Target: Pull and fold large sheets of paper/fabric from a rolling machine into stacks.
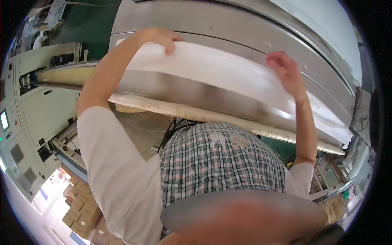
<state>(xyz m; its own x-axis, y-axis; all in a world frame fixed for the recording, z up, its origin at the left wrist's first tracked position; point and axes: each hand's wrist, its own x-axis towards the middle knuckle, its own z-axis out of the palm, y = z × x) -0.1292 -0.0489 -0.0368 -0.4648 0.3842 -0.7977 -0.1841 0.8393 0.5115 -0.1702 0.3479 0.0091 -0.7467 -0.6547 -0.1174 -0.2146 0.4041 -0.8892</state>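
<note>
We look down past a person's checked apron (220,163) and white sleeves (118,175) at both bare arms, stretched over a metal machine. A long white sheet (212,67) lies across the machine's steel surface (210,28), running from just beside the left forearm to the far right, where its end droops in folds. The left hand (157,38) is at the sheet's upper edge, thumb pointing down onto the white and a finger stretched to the right. The right hand (288,73) is further along the same edge, its fingers half curled and blurred — we cannot tell whether either hand is pinching the sheet or only touching it. Nearer the apron, a worn, pale ledge (204,114) runs below the sheet. To the left we see a pale control cabinet (47,104) and — lower down — stacked cardboard boxes (79,210).
</note>
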